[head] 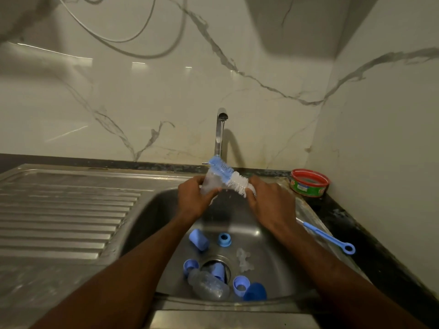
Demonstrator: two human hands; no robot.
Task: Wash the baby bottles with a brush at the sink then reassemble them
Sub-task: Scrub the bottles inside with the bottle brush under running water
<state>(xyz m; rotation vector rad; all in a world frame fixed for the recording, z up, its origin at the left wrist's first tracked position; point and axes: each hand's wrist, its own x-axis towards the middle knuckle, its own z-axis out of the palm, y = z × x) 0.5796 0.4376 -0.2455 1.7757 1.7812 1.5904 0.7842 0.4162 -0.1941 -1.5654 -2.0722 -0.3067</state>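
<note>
At the centre of the frame, above the sink (152,210), the left hand (193,198) gripped a clear baby bottle (209,184), its fingers curled round the body. The right hand (268,198) clasped the handle end of a bottle brush (228,175), whose blue and white bristles lay across the top of the bottle, just under the tap (221,131). Water ran from the tap behind the brush.

In the lower middle of the frame, a second clear bottle (209,286) lay on its side in the basin, partly over the drain. Around it lay blue caps and rings: a cap (199,239), a ring (224,239), another ring (190,265), and a darker blue cap (255,292) near the front edge. A clear teat (243,257) lay right of the drain.

At the right of the frame, a thin blue brush (327,237) lay on the dark counter, and a red-rimmed tub (310,182) stood in the corner.
</note>
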